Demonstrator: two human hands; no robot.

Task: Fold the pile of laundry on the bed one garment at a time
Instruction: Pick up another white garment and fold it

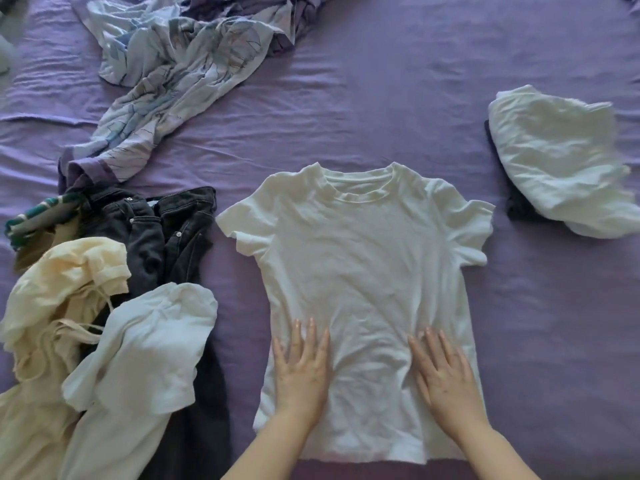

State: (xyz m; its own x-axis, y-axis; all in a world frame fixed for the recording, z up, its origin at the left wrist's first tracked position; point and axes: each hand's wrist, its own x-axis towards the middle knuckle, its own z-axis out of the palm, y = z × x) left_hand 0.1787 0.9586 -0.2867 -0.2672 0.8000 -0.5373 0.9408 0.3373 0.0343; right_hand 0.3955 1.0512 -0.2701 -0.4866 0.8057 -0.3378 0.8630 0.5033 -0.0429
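A white T-shirt (360, 258) lies spread flat on the purple bed sheet (381, 98), collar away from me, both short sleeves out to the sides. My left hand (301, 372) rests flat on its lower left part, fingers straight. My right hand (443, 372) presses flat on the lower right part, fingers straight too. To the left lies the laundry pile: dark jeans (166, 233), a cream garment (55, 306), another white shirt (145, 348) and a green-striped piece (38, 213).
A crumpled pale blue floral cloth with a purple border (166, 64) lies at the back left. At the right sits a white garment (561, 161) on top of something dark (519, 206).
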